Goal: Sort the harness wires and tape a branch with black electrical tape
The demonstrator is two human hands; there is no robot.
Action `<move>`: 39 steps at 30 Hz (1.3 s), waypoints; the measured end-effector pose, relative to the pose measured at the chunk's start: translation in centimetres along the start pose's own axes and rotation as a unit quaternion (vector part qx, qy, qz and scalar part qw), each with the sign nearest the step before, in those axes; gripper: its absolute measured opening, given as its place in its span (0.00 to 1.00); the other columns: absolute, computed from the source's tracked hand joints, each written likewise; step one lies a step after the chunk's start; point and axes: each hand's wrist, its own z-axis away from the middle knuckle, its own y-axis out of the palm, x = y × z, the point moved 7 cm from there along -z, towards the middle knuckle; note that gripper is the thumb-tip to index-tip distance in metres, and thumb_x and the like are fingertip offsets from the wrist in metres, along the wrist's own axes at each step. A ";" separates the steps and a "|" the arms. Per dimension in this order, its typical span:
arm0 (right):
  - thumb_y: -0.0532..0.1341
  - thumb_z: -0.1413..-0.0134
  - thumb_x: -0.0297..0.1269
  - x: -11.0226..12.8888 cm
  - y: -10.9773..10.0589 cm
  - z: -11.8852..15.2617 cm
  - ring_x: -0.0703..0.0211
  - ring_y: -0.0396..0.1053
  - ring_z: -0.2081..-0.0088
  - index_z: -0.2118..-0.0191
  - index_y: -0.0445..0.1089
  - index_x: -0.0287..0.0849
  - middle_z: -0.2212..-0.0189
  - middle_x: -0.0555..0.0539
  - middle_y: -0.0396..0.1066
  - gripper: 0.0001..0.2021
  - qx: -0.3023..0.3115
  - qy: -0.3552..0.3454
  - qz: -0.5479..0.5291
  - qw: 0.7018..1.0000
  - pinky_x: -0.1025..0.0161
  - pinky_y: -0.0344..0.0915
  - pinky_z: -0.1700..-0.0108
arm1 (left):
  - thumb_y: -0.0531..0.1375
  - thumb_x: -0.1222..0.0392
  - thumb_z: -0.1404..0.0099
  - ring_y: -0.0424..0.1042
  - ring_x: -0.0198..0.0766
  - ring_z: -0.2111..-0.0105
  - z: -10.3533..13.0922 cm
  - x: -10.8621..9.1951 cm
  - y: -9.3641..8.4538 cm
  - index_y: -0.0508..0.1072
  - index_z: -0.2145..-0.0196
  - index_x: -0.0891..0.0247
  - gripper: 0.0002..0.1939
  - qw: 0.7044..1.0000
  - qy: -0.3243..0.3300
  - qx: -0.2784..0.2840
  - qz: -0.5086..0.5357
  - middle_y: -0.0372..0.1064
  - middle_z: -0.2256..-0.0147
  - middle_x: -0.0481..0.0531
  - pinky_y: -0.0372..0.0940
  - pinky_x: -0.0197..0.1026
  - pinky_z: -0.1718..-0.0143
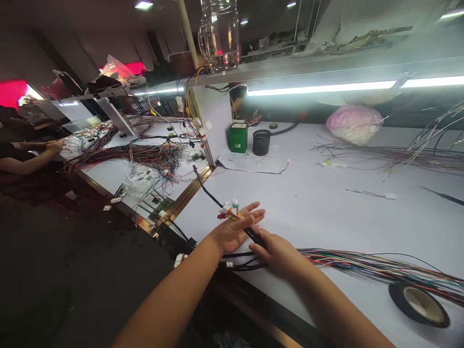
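Observation:
My right hand (277, 251) is closed around a black-sleeved wire harness (254, 236) near the table's front edge. Just left of it, my left hand (235, 229) has its fingers spread, palm partly up, with the harness end lying across it under the thumb. White, red and green connectors (227, 209) on short coloured wires stick out past the left thumb. Black sleeved branches (242, 262) pass beneath both hands. From there a long bundle of coloured wires (355, 261) runs off to the right.
Black tape roll (422, 304) lies at the front right. Green box (238, 137) and black cup (261, 142) stand at the back. A person's hands (53, 146) are at the far left, near heaped wires (126, 154). Tweezers (444, 195) lie at right.

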 end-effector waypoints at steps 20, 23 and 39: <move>0.47 0.34 0.46 0.7 -0.8 0.3 0.54 0.71 0.68 0.65 0.69 0.42 0.69 0.44 0.73 0.18 -0.130 0.030 0.265 0.955 0.62 0.57 0.69 | 0.64 0.51 0.42 0.67 0.40 0.64 1.9 0.0 -0.4 0.73 0.64 0.64 0.14 0.922 -0.026 -0.039 -0.383 0.68 0.72 0.49 0.60 0.39 0.61; 0.50 0.36 0.51 1.3 -1.4 0.9 0.54 0.71 0.64 0.61 0.70 0.43 0.66 0.45 0.74 0.19 -0.122 0.023 0.263 0.957 0.60 0.60 0.64 | 0.60 0.48 0.40 0.56 0.33 0.77 1.1 0.3 -0.9 0.70 0.71 0.64 0.15 0.919 -0.008 -0.061 -0.389 0.55 0.81 0.43 0.54 0.36 0.74; 0.59 0.42 0.39 -9.8 -7.7 21.5 0.53 0.71 0.58 0.54 0.63 0.47 0.57 0.45 0.71 0.11 -0.391 0.118 0.033 0.912 0.52 0.70 0.57 | 0.61 0.43 0.42 0.43 0.30 0.81 0.1 1.7 -0.7 0.63 0.78 0.63 0.21 0.943 -0.048 -0.045 -0.325 0.46 0.82 0.41 0.41 0.35 0.78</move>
